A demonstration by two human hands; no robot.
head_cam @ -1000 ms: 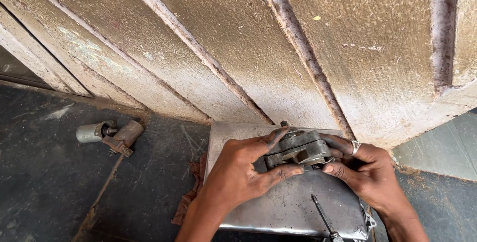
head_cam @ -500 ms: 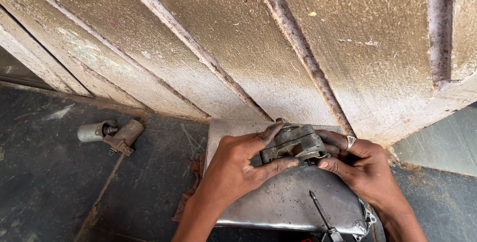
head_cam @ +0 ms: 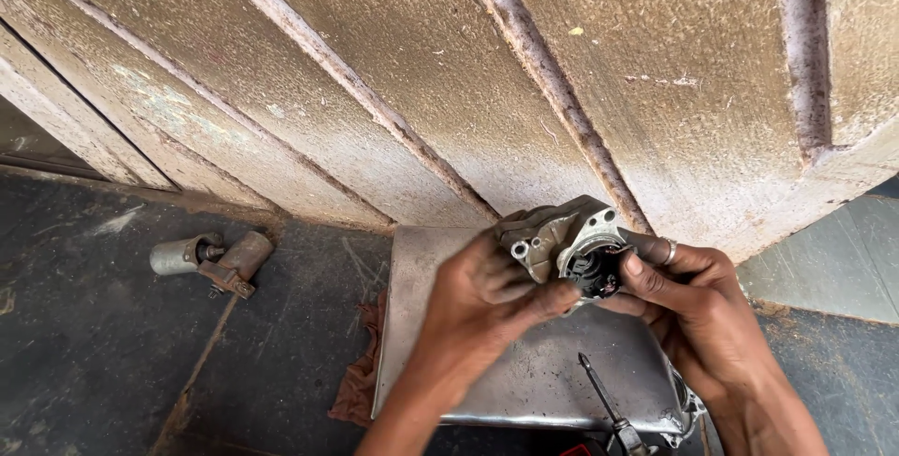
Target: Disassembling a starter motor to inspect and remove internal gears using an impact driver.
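Your left hand (head_cam: 487,292) is gripping a grey metal housing (head_cam: 562,241) from the near side, thumb lying across its lower edge, while your right hand (head_cam: 698,301) is grasping the same part from the right, a ring on one finger. You are holding the housing up between both hands, its open round mouth with a dark core facing you, above the far edge of a worn metal tray (head_cam: 524,372). A screwdriver (head_cam: 604,409) is lying on the tray near your right wrist. A reddish rag (head_cam: 361,376) is poking out from under the tray's left edge. Well off to the left, a small cylindrical metal part (head_cam: 211,259) is resting on the dark floor (head_cam: 84,344) by the rough wall (head_cam: 421,72).
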